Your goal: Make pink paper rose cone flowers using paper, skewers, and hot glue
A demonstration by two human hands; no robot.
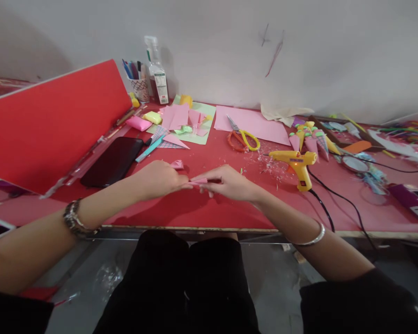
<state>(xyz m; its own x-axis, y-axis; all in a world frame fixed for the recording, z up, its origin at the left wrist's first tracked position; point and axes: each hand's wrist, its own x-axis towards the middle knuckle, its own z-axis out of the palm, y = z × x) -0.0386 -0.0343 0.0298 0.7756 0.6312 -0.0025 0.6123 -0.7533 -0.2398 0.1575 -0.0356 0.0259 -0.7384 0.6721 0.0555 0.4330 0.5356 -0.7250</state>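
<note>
While my left hand (160, 178) and right hand (226, 183) pinch the pink paper (199, 181), its long axis spans both grips.

no legible text. label on clear plastic spray bottle (159, 79), far beyond left hand (159, 178): too small. sticker on purple box (409, 199), right of right hand (227, 182): blurred.

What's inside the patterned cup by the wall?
Several pens stand in the cup, blue and dark ones. Its wall hides their lower ends and anything at the bottom.
</note>
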